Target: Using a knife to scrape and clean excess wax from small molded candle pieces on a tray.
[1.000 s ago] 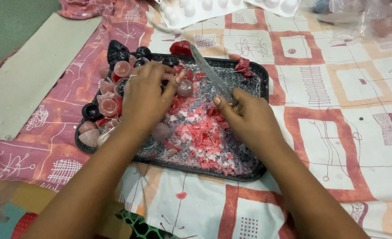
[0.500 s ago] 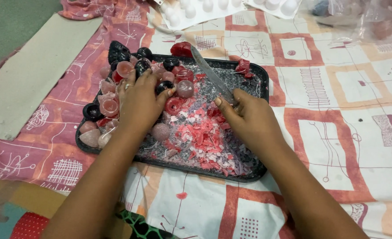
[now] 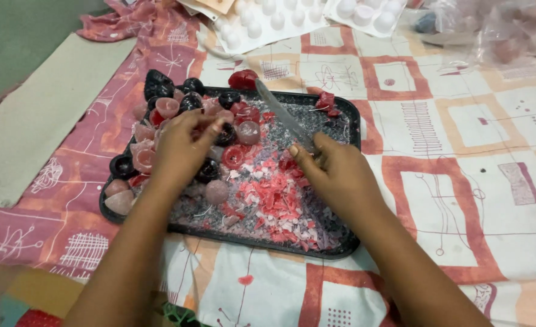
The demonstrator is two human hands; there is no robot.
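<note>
Head view: waxy pink shavings (image 3: 274, 203) w/ domed candles (image 3: 216, 191), black tray (image 3: 347, 245)

My long, pale-bladed knife (image 3: 285, 116) lies slanted over the black rectangular tray (image 3: 347, 115), tip towards its far edge, handle gripped in my right hand (image 3: 334, 172). My left hand (image 3: 180, 151) rests on the small round pink, red and black wax pieces (image 3: 159, 130) heaped along the tray's left side.

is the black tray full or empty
Full, nearly. The black tray holds pink and red wax shavings in the middle and small pink and black moulded pieces heaped along its left side.
</note>
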